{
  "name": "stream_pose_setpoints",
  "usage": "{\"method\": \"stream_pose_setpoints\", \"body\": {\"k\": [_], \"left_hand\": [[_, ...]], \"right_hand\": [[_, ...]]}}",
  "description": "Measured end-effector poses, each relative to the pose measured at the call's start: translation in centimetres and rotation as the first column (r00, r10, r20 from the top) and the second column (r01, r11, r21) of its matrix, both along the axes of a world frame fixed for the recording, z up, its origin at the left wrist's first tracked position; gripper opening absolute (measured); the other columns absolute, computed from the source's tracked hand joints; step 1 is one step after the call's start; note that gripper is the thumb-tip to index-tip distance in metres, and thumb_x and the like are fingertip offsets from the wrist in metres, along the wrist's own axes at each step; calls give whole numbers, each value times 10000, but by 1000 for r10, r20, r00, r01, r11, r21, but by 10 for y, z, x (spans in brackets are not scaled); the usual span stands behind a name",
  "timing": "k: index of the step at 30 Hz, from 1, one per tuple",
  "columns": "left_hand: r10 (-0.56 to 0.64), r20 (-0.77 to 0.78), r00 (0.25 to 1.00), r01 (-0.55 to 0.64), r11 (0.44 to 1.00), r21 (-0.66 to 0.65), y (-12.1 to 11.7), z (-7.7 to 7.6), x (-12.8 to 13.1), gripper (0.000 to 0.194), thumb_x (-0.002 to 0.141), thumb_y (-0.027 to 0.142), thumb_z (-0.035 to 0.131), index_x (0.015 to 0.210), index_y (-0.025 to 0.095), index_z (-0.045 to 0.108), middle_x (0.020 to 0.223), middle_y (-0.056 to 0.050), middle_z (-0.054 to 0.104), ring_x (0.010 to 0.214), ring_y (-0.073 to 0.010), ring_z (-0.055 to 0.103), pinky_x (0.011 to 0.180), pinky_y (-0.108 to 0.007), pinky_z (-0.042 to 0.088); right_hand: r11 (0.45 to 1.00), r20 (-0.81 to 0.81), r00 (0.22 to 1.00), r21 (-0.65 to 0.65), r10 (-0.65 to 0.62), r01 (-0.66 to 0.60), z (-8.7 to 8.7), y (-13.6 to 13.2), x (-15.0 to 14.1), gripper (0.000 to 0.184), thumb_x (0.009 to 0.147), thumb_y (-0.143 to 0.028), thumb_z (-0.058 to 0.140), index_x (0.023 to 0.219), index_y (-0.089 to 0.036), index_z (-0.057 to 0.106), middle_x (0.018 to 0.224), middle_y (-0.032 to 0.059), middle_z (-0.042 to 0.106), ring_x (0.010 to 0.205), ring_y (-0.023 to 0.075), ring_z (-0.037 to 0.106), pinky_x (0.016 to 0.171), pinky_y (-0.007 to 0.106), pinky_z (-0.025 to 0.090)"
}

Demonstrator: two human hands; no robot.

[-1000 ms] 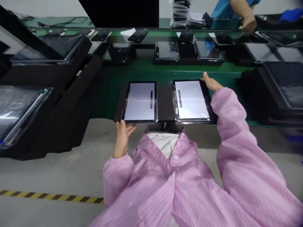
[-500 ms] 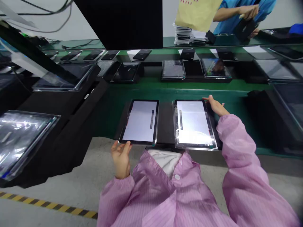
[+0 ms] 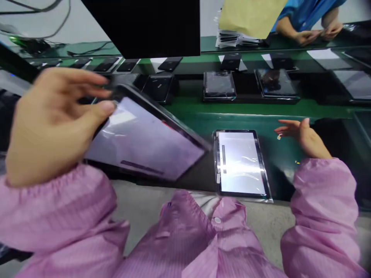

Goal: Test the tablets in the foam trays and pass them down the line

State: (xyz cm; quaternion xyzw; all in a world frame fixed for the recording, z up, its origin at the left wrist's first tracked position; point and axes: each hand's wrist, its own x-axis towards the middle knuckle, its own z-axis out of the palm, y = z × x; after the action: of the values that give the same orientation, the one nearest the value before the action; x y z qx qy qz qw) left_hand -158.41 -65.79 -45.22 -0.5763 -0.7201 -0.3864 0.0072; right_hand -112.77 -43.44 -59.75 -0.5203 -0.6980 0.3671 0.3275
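My left hand [image 3: 58, 116] grips a tablet [image 3: 147, 139] by its corner, thumb on the screen side. The tablet is lifted and tilted toward me, its screen lit pale, its edges smeared by motion. A second tablet [image 3: 242, 162], also lit white and in clear film, lies on a black support at the bench's front edge. To the right of it, my right hand [image 3: 308, 135] hovers over the green surface, fingers stretched out and apart from the tablet. Small yellowish-white bits [image 3: 279, 137] show by its fingers; I cannot tell what they are.
Behind, film-wrapped tablets [image 3: 219, 85] stand on black holders along the green bench [image 3: 191, 116]. A dark panel [image 3: 153, 27] hangs above, with a yellow sheet [image 3: 252, 17] to its right. Across the bench, a person in blue rests both hands [image 3: 317, 34] near its edge.
My left hand has raised the left tablet off the bench and tilted it. My right hand has moved right, away from the other tablet. The person opposite no longer holds a dark object.
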Motion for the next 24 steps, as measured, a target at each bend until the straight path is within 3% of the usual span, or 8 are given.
{"method": "stream_pose_setpoints", "body": {"k": [2, 5, 7, 9, 12, 17, 21, 24], "left_hand": [[-211, 137, 968, 237, 947, -215, 51, -6, 3, 518, 756, 480, 621, 1180, 184, 589, 1082, -43, 652, 1082, -280, 639, 889, -502, 496], [-355, 395, 848, 525, 666, -529, 122, -62, 22, 485, 651, 456, 688, 1036, 163, 665, 964, -63, 712, 838, -232, 686, 724, -387, 556], [-317, 568, 760, 639, 527, -560, 151, -106, 36, 411, 629, 358, 720, 997, 181, 678, 967, -55, 723, 856, -210, 688, 733, -330, 546], [-296, 629, 719, 679, 491, -546, 165, -136, 44, 361, 640, 309, 722, 976, 189, 670, 955, -48, 728, 876, -198, 689, 761, -315, 540], [-304, 628, 716, 676, 524, -518, 173, -152, 42, 329, 686, 319, 710, 986, 199, 648, 977, -53, 723, 883, -197, 689, 785, -337, 540], [-381, 553, 741, 655, 592, -469, 178, -137, 30, 330, 763, 328, 692, 1058, 188, 642, 1067, -90, 720, 990, -236, 682, 875, -404, 540], [-503, 20, 864, 494, 840, -223, 149, -118, 28, 401, 943, 361, 514, 1310, 214, 581, 1415, -113, 570, 1337, -277, 494, 1091, -494, 410], [-464, -356, 811, 470, 880, -77, 104, -124, 41, 363, 976, 382, 484, 1277, 242, 630, 1446, -95, 549, 1335, -271, 486, 1167, -516, 290]], "right_hand": [[1000, 10, 1000, 8, -5, 5, -1, -6, 3, 940, 877, -815, 143, 1261, -94, 607, 1055, 212, 697, 919, 225, 676, 888, 367, 514], [999, 82, 996, 20, -46, 45, -13, -14, 3, 862, 856, -835, 243, 1144, -142, 665, 961, 176, 717, 849, 234, 677, 833, 392, 528], [993, 139, 985, 71, -101, 92, -23, -23, -3, 758, 855, -805, 345, 1107, -173, 679, 972, 161, 719, 879, 256, 668, 854, 434, 522], [981, 180, 972, 152, -149, 123, -32, -37, -13, 669, 867, -745, 417, 1141, -193, 676, 1091, 162, 699, 1020, 292, 638, 958, 493, 480], [952, 285, 945, 300, -158, 68, -43, -66, -39, 546, 907, -622, 465, 1211, -214, 661, 1331, 156, 605, 1276, 334, 516, 1105, 563, 363], [847, 504, 832, 525, -231, -83, -57, -111, -86, 494, 960, -484, 461, 1364, -216, 557, 1520, 158, 443, 1451, 352, 342, 1142, 624, 309], [795, 540, 841, 489, 47, -359, -55, -135, -95, 500, 977, -390, 452, 1473, -326, 429, 1611, 65, 312, 1496, 301, 275, 1165, 594, 308], [802, 488, 873, 525, -10, -285, -47, -137, -81, 527, 990, -330, 407, 1514, -367, 364, 1632, 30, 265, 1497, 315, 268, 1175, 622, 265]]}}
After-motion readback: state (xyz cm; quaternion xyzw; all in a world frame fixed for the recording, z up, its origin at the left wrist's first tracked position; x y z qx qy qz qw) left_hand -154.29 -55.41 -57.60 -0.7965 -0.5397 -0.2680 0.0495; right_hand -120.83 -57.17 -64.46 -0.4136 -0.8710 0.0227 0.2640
